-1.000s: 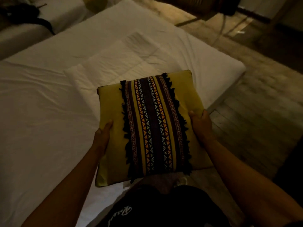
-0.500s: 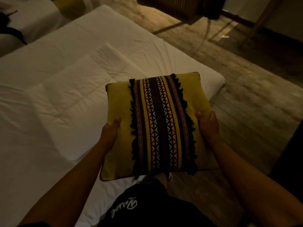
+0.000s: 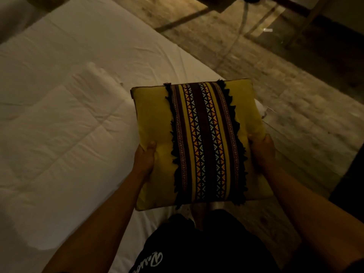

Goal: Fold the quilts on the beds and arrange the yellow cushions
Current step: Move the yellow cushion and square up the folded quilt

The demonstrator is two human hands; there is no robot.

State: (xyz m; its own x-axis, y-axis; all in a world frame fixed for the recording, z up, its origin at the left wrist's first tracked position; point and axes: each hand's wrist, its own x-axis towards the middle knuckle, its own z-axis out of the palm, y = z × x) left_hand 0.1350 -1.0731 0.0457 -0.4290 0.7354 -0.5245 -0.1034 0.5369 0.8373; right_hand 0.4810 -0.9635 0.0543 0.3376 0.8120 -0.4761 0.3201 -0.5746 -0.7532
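I hold a square yellow cushion [image 3: 151,123] flat in front of me, over the near right corner of the bed. A dark patterned band with black fringe runs down its middle. My left hand [image 3: 144,157] grips its left edge, thumb on top. On the opposite edge my right hand [image 3: 263,150] grips the same way. A white quilt [image 3: 65,134] lies folded in a thick rectangle on the white bed [image 3: 118,40], just left of the cushion.
Wooden floor [image 3: 295,95] stretches to the right of the bed. A cable [image 3: 239,36] runs across it, and dark furniture legs [image 3: 307,22] stand at the top right. A second bed's edge [image 3: 11,18] shows at the top left. My dark shorts fill the bottom.
The view has swung right and down along the bed. The folded quilt now sits further left in view, and the cushion hangs over the bed's corner. Both hands keep their grip.
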